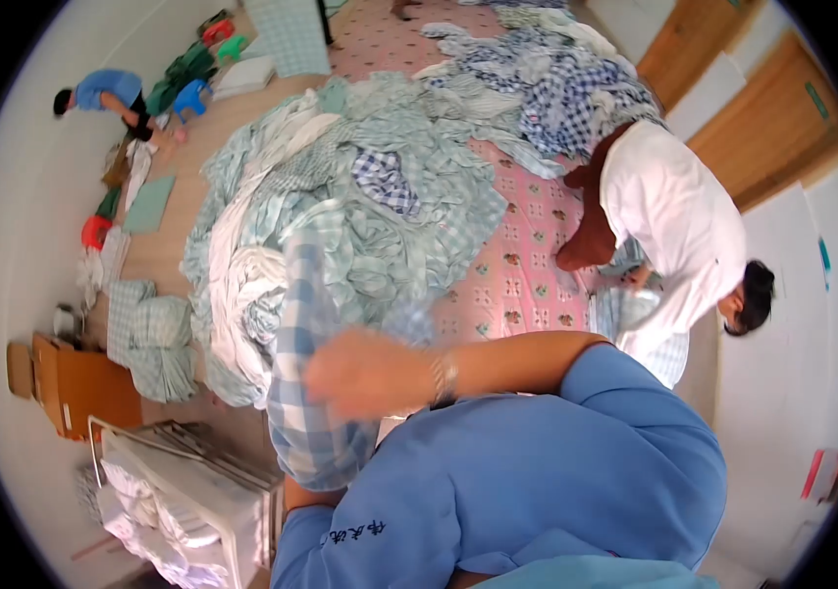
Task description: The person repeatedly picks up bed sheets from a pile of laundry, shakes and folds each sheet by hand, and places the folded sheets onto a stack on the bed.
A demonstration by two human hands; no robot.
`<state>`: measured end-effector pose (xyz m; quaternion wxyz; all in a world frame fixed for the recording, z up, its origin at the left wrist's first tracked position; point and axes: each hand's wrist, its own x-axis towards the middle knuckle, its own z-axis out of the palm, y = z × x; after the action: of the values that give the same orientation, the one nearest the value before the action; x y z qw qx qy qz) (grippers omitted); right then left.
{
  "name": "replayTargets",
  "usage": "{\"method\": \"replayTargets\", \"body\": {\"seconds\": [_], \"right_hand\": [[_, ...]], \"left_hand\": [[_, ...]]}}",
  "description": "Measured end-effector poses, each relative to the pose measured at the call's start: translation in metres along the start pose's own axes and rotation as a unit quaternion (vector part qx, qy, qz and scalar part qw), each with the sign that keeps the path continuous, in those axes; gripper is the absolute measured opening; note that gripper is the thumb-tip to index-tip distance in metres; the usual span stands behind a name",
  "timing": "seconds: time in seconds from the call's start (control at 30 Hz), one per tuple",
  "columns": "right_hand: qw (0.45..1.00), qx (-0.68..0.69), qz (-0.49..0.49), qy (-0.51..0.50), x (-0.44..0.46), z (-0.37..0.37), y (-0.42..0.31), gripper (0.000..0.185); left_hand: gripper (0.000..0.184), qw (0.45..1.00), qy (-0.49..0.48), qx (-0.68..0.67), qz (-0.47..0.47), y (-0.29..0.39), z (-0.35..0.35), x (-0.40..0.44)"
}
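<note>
My right arm reaches across my body to the left, a bracelet at the wrist. At its end my right hand [365, 373] is smeared by motion, against a blue-and-white checked cloth [296, 344]. Whether its fingers grip the cloth does not show. The cloth hangs upright in a long fold over my left arm, covering the forearm. My left hand is hidden behind it; only a bit of arm shows near the blue sleeve. Just beyond the cloth rises a large heap of pale green checked fabric [380, 245].
A bent-over person in a white top [674, 206] is at right, beside folded cloth. Another person in blue [110, 90] bends at far left. A metal-framed cart [233, 520], brown cabinet [85, 393] and cloth bundles [159, 339] stand left. Pink patterned sheeting [527, 285] covers the floor.
</note>
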<state>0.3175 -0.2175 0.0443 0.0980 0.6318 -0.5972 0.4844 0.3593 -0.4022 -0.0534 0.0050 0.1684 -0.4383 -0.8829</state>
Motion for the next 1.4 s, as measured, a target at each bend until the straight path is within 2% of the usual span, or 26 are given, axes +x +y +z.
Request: {"method": "replayTargets", "body": {"seconds": [0.03, 0.07, 0.1, 0.17, 0.23, 0.27, 0.33, 0.43, 0.47, 0.63, 0.7, 0.73, 0.8, 0.83, 0.87, 0.9, 0.97, 1.03, 1.07, 1.13, 1.17, 1.2, 1.23, 1.27, 1.33, 1.4], "right_hand": [[0.991, -0.042, 0.129, -0.020, -0.013, -0.041, 0.006, 0.029], [0.966, -0.085, 0.241, 0.040, -0.033, -0.072, 0.008, 0.035], [0.942, -0.153, 0.279, 0.108, -0.062, -0.094, 0.016, 0.048], [0.886, -0.004, 0.450, 0.112, -0.136, -0.125, 0.019, 0.056], [0.773, 0.290, 0.551, 0.122, -0.169, -0.151, -0.023, 0.060], [0.768, 0.294, 0.552, 0.138, -0.191, -0.154, -0.035, 0.060], [0.738, 0.376, 0.482, 0.286, -0.234, -0.160, -0.056, 0.048], [0.697, 0.390, 0.458, 0.392, -0.278, -0.200, -0.110, 0.043], [0.678, 0.383, 0.458, 0.429, -0.296, -0.203, -0.127, 0.043], [0.664, 0.283, 0.458, 0.520, -0.361, -0.214, -0.191, 0.036], [0.634, 0.252, 0.464, 0.564, -0.381, -0.213, -0.200, 0.032], [0.627, 0.246, 0.465, 0.575, -0.388, -0.220, -0.208, 0.032], [0.613, 0.149, 0.508, 0.586, -0.394, -0.243, -0.226, 0.029], [0.610, 0.082, 0.540, 0.574, -0.388, -0.262, -0.240, 0.028], [0.602, 0.017, 0.570, 0.559, -0.379, -0.283, -0.256, 0.026], [0.608, -0.037, 0.563, 0.559, -0.382, -0.294, -0.271, 0.025], [0.636, -0.149, 0.505, 0.564, -0.381, -0.314, -0.297, 0.023], [0.670, -0.214, 0.411, 0.579, -0.373, -0.334, -0.314, 0.022], [0.684, -0.218, 0.370, 0.590, -0.374, -0.339, -0.320, 0.023], [0.661, -0.212, 0.397, 0.601, -0.403, -0.344, -0.335, 0.021], [0.646, -0.191, 0.423, 0.606, -0.408, -0.341, -0.341, 0.021], [0.637, -0.201, 0.424, 0.612, -0.390, -0.340, -0.333, 0.021], [0.581, -0.242, 0.480, 0.610, -0.362, -0.339, -0.317, 0.021], [0.519, -0.279, 0.534, 0.607, -0.346, -0.339, -0.310, 0.024], [0.509, -0.280, 0.571, 0.580, -0.418, -0.319, -0.339, 0.024], [0.488, -0.418, 0.495, 0.585, -0.354, -0.306, -0.338, 0.025]], "left_hand": [[0.036, 0.999, -0.043, 0.012, -0.021, -0.006, 0.029, 0.002], [0.036, 0.996, -0.081, 0.027, -0.037, -0.012, 0.055, 0.004], [0.037, 0.991, -0.118, 0.038, -0.057, -0.021, 0.080, 0.005], [0.037, 0.975, -0.191, 0.058, -0.100, -0.043, 0.130, 0.005], [0.038, 0.955, -0.249, 0.071, -0.147, -0.069, 0.173, 0.002], [0.038, 0.943, -0.273, 0.077, -0.171, -0.083, 0.193, 0.001], [0.039, 0.923, -0.306, 0.081, -0.219, -0.109, 0.229, -0.001], [0.039, 0.895, -0.317, 0.092, -0.299, -0.139, 0.262, 0.001], [0.040, 0.887, -0.310, 0.096, -0.328, -0.146, 0.266, 0.004], [0.041, 0.876, -0.211, 0.127, -0.415, -0.144, 0.245, 0.026], [0.050, 0.873, -0.229, 0.209, -0.377, -0.151, 0.239, 0.046], [0.047, 0.764, -0.395, 0.490, -0.141, -0.152, 0.264, 0.050], [0.045, 0.765, -0.405, 0.475, -0.159, -0.153, 0.324, 0.063], [0.045, 0.860, -0.234, 0.189, -0.412, -0.157, 0.364, 0.074], [0.041, 0.842, -0.295, 0.175, -0.417, -0.158, 0.384, 0.097], [0.036, 0.860, -0.334, 0.189, -0.337, -0.160, 0.413, 0.104], [0.034, 0.818, -0.454, 0.235, -0.265, -0.157, 0.474, 0.111], [0.033, 0.789, -0.540, 0.271, -0.108, -0.160, 0.532, 0.090], [0.033, 0.781, -0.551, 0.272, -0.114, -0.175, 0.546, 0.099], [0.031, 0.736, -0.545, 0.394, 0.079, -0.211, 0.567, 0.119], [0.031, 0.730, -0.557, 0.389, 0.074, -0.223, 0.573, 0.128], [0.030, 0.750, -0.561, 0.349, 0.005, -0.233, 0.582, 0.142], [0.028, 0.763, -0.565, 0.308, -0.063, -0.238, 0.590, 0.151], [0.024, 0.762, -0.577, 0.290, -0.049, -0.238, 0.602, 0.153], [0.020, 0.777, -0.582, 0.239, -0.041, -0.237, 0.622, 0.146], [0.020, 0.764, -0.618, 0.186, -0.015, -0.229, 0.638, 0.132]]}}
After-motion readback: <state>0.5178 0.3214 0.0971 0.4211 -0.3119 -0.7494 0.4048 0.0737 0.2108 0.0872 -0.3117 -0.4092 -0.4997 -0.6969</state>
